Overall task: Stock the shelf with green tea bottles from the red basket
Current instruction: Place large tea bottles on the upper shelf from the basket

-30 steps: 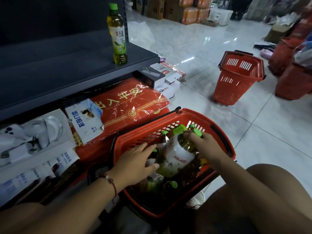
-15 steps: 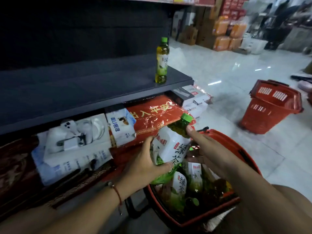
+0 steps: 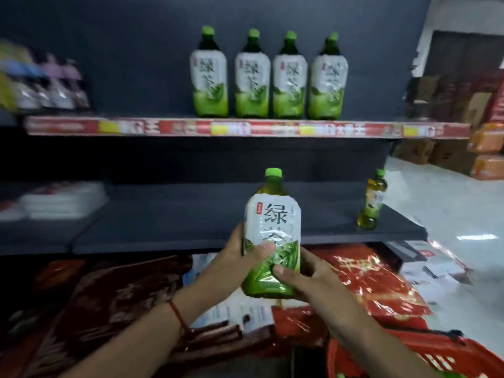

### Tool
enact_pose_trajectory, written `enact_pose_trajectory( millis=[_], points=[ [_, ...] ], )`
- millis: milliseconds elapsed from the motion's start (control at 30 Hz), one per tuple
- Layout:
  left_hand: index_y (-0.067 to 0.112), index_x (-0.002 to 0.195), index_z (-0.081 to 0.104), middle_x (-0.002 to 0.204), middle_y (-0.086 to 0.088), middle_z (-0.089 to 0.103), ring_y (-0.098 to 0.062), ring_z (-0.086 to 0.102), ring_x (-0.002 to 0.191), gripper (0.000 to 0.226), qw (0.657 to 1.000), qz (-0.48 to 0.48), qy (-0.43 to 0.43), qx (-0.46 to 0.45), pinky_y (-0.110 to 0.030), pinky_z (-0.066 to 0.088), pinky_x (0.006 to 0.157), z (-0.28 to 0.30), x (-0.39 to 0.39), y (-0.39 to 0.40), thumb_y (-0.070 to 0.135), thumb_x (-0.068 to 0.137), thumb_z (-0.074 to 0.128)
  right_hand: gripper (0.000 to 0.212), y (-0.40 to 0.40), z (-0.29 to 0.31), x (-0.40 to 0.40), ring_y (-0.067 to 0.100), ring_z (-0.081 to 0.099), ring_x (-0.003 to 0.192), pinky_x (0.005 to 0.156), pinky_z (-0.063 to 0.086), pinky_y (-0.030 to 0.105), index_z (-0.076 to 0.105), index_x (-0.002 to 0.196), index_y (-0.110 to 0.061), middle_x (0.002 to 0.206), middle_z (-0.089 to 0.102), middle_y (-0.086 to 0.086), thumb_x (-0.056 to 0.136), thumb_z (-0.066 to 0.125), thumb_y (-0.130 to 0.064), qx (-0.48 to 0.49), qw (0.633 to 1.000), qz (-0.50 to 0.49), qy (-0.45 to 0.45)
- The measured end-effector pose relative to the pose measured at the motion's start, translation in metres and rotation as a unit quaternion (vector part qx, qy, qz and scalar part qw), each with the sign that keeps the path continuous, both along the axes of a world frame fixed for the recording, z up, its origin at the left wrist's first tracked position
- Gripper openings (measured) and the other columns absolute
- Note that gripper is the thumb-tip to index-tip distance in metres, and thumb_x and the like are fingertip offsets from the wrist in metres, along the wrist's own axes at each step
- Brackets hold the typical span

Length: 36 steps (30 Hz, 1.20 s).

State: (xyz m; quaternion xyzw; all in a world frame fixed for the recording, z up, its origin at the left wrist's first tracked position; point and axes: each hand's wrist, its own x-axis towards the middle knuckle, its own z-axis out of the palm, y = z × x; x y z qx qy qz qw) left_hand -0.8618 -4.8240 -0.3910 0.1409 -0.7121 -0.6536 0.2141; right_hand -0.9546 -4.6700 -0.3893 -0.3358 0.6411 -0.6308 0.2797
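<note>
Dark shelving fills your head view. On the upper shelf, four green tea bottles stand upright in a tight row, labels forward, so the next one most likely belongs beside them. Lower down, a small bottle stands alone near the right end of the middle shelf.

You hold the bottle upright in front of that middle shelf, label toward you. Your left hand wraps its left side with the thumb across the label, and your right hand clasps the base from the right. Two hands suit a large, full bottle and keep it level for setting down. At bottom right, the red basket sits by your right arm, within easy reach.
</note>
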Motion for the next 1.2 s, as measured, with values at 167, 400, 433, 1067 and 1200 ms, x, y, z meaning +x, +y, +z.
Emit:
enact_pose_trajectory(
  millis=[167,400,433,1067,1200],
  points=[
    [0.029,0.133,0.05,0.116,0.01,0.073,-0.01,0.069,0.108,0.07,0.991,0.061,0.03,-0.115,-0.025,0.055,0.087,0.075,0.04,-0.058,0.034,0.071,0.081,0.044,-0.074,0.059,0.016,0.022,0.071,0.104,0.092,0.055,0.039,0.064,0.124,-0.025,0.112,0.074,0.001,0.083,0.076,-0.014,-0.063,0.994,0.076,0.042],
    [0.032,0.115,0.063,0.095,0.03,0.072,0.012,0.066,0.09,0.046,0.949,0.176,0.035,-0.258,-0.003,0.046,0.072,0.165,0.082,-0.137,0.033,0.073,0.085,0.065,-0.176,0.14,0.027,0.012,0.068,0.107,0.085,0.059,0.031,0.047,0.128,-0.027,0.123,0.067,0.001,0.076,0.083,-0.01,-0.128,0.979,0.098,0.128],
    [0.03,0.116,0.065,0.098,0.027,0.073,0.011,0.066,0.092,0.046,0.944,0.185,0.039,-0.271,-0.004,0.047,0.072,0.175,0.084,-0.148,0.032,0.075,0.085,0.064,-0.189,0.151,0.028,0.01,0.067,0.109,0.086,0.058,0.028,0.047,0.13,-0.027,0.123,0.066,-0.002,0.079,0.081,-0.009,-0.138,0.974,0.106,0.147],
    [0.03,0.119,0.068,0.104,0.016,0.07,0.005,0.063,0.091,0.045,0.907,0.255,0.028,-0.334,-0.017,0.05,0.079,0.232,-0.045,-0.343,0.033,0.077,0.084,0.036,-0.386,0.212,-0.056,0.016,0.066,0.094,0.077,0.052,0.027,0.06,0.115,-0.016,0.102,0.07,-0.001,0.081,0.07,-0.016,-0.062,0.946,-0.089,0.305],
    [0.029,0.122,0.066,0.106,0.017,0.07,0.011,0.061,0.088,0.045,0.891,0.275,0.024,-0.361,-0.008,0.044,0.07,0.227,-0.056,-0.348,0.035,0.081,0.08,0.04,-0.383,0.208,-0.056,0.008,0.064,0.092,0.069,0.047,0.014,0.057,0.117,-0.02,0.104,0.068,-0.004,0.08,0.068,-0.011,-0.097,0.956,-0.029,0.274]
  ],
)
